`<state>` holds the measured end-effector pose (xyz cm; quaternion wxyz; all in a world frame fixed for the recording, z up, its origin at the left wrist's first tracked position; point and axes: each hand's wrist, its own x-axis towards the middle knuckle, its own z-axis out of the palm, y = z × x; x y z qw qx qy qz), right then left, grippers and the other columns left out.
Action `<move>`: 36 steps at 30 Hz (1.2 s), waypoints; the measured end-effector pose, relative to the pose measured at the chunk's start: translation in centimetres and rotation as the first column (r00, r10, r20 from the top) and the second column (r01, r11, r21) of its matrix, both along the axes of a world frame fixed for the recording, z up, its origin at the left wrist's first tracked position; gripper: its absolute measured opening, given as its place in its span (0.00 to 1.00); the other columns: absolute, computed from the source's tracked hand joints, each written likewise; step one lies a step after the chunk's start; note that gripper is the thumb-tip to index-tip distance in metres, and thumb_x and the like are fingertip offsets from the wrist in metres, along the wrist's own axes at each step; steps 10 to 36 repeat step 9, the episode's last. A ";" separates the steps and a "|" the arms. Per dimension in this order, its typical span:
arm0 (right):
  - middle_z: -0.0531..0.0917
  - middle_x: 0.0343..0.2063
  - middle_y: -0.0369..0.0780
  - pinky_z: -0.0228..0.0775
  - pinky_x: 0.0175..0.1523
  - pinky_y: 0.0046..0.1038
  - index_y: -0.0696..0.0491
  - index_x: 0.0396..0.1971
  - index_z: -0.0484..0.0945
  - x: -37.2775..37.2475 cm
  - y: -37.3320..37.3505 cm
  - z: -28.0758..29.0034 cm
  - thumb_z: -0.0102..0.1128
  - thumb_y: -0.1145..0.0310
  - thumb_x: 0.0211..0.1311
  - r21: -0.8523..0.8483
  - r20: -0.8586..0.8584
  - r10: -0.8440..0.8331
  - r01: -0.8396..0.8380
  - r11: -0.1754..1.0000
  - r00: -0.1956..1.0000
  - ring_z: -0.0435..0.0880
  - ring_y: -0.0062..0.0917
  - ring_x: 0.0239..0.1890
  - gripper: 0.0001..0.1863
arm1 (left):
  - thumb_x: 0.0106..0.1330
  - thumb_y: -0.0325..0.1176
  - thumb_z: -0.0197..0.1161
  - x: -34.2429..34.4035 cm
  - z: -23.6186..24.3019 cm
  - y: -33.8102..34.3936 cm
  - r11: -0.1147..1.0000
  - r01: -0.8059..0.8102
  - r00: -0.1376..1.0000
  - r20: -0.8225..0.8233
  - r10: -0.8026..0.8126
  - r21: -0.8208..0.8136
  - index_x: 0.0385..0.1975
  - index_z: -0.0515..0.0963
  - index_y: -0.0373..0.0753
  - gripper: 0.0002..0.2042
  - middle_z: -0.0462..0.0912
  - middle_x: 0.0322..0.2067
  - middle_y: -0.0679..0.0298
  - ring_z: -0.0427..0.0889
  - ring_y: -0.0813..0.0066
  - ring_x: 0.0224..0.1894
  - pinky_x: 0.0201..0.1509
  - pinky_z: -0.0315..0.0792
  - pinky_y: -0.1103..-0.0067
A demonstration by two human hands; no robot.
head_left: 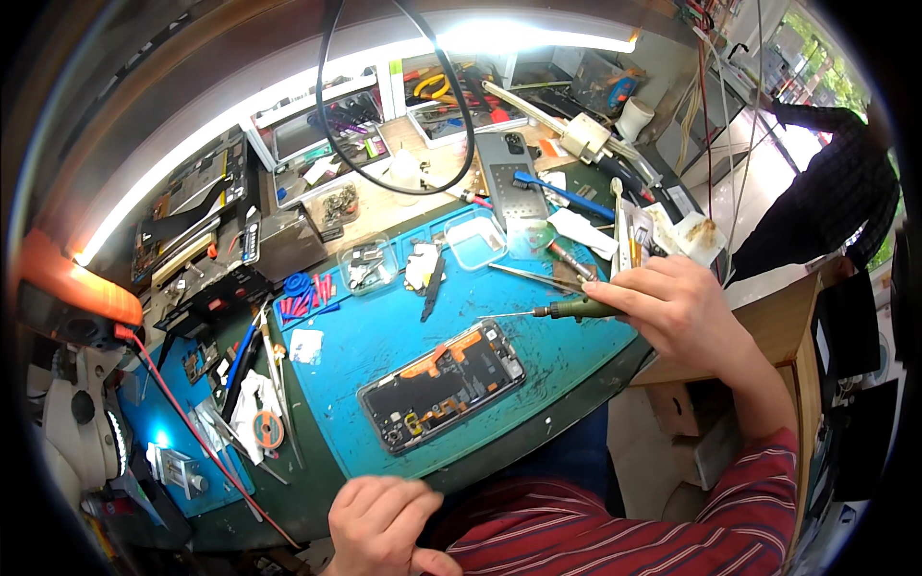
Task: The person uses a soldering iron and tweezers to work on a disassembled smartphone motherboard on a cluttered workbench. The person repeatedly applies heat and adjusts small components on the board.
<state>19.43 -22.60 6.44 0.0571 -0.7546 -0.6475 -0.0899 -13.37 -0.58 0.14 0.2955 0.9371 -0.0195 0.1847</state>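
My right hand [663, 307] is closed on the green handle of a screwdriver [573, 307] above the right side of the blue mat. Its thin shaft points left. Close by, a pair of metal tweezers [538, 278] reaches toward the same fingers; whether they touch it is unclear. Below the mat's front edge, my left hand [379, 523] is loosely curled, thumb apart, with nothing seen in it. An opened phone [447, 384] lies tilted on the mat between the hands, its dark inside and orange flex cables uncovered.
Behind the phone stand a clear parts box [367, 264] and a translucent tray [475, 238]. A blue-handled brush [567, 195] lies across a grey phone back [509, 173]. An orange meter [82, 293] with a red lead is at left. A person [816, 192] stands far right.
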 end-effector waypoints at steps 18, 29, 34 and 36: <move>0.87 0.39 0.31 0.74 0.43 0.32 0.43 0.56 0.87 3.6 2.2 0.6 0.67 0.71 0.58 -0.126 -0.021 0.118 -0.119 0.985 0.993 0.86 0.25 0.37 0.23 | 0.60 0.56 0.74 8.0 -2.3 -0.9 0.939 -0.216 0.944 -0.187 0.271 0.269 0.72 0.68 0.32 0.45 0.74 0.71 0.51 0.72 0.53 0.73 0.76 0.61 0.60; 0.87 0.39 0.31 0.74 0.43 0.32 0.43 0.56 0.87 3.6 2.2 0.6 0.67 0.71 0.58 -0.126 -0.021 0.118 -0.119 0.985 0.993 0.86 0.25 0.37 0.23 | 0.60 0.56 0.74 8.0 -2.3 -0.9 0.939 -0.216 0.944 -0.187 0.271 0.269 0.72 0.68 0.32 0.45 0.74 0.71 0.51 0.72 0.53 0.73 0.76 0.61 0.60; 0.87 0.39 0.31 0.74 0.43 0.32 0.43 0.56 0.87 3.6 2.2 0.6 0.67 0.71 0.58 -0.126 -0.021 0.118 -0.119 0.985 0.993 0.86 0.25 0.37 0.23 | 0.60 0.56 0.74 8.0 -2.3 -0.9 0.939 -0.216 0.944 -0.187 0.271 0.269 0.72 0.68 0.32 0.45 0.74 0.71 0.51 0.72 0.53 0.73 0.76 0.61 0.60; 0.87 0.39 0.31 0.74 0.43 0.32 0.43 0.56 0.87 3.6 2.2 0.6 0.67 0.71 0.58 -0.126 -0.021 0.118 -0.119 0.985 0.993 0.86 0.25 0.37 0.23 | 0.60 0.56 0.74 8.0 -2.3 -0.9 0.939 -0.216 0.944 -0.187 0.271 0.269 0.72 0.68 0.32 0.45 0.74 0.71 0.51 0.72 0.53 0.73 0.76 0.61 0.60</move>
